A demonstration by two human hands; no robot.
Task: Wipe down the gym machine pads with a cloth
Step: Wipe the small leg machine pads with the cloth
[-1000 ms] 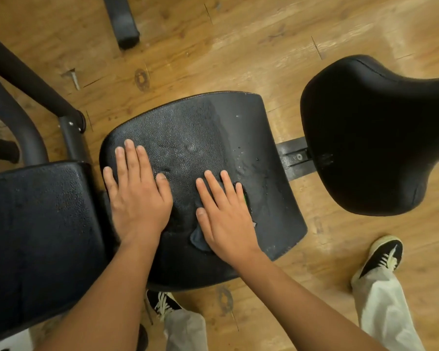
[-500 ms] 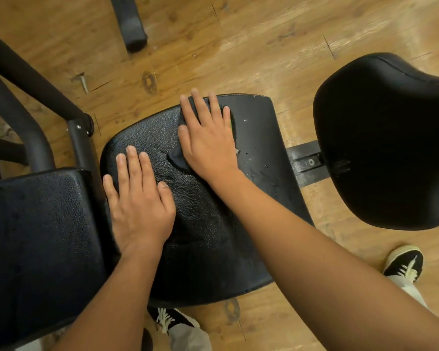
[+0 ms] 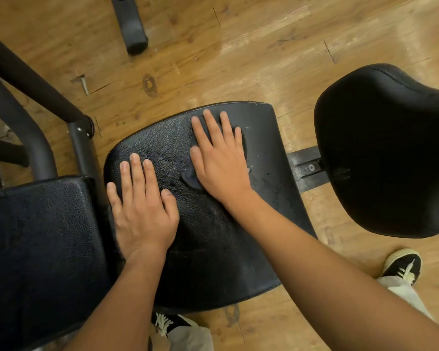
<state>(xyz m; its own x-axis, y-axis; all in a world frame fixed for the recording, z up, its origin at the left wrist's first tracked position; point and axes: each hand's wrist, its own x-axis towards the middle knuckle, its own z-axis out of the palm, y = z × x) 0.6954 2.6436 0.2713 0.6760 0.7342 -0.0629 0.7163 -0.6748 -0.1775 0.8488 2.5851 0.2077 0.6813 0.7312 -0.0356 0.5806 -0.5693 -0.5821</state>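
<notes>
**A:** Where is the cloth sitting?

**B:** The dark cloth (image 3: 190, 177) is lying under the right hand (image 3: 219, 158), on the far half of the middle pad (image 3: 213, 244). A fold is poking out beside the thumb, and an edge is showing past the little finger.

**A:** How is that hand lying?

**B:** Palm down, fingers straight and slightly spread, pressing the cloth flat against the pad. It is pinching nothing. The forearm is reaching in from the near right.

**A:** And the other one?

**B:** The left hand (image 3: 142, 209) is resting flat on the bare pad, just left of the right hand and nearer. Its fingers are straight and close together, thumb out, apart from the cloth.

**A:** What is surrounding them?

**B:** A second textured pad (image 3: 41, 236) is sitting left of the left hand, with dark frame tubes (image 3: 31, 79) beyond it. Right of the right hand, a metal bracket (image 3: 306, 168) is leading to a smooth seat pad (image 3: 385, 153). Wooden floor (image 3: 238, 59) is showing beyond the fingertips. A black shoe (image 3: 403, 267) is standing to the right of the right forearm.
</notes>
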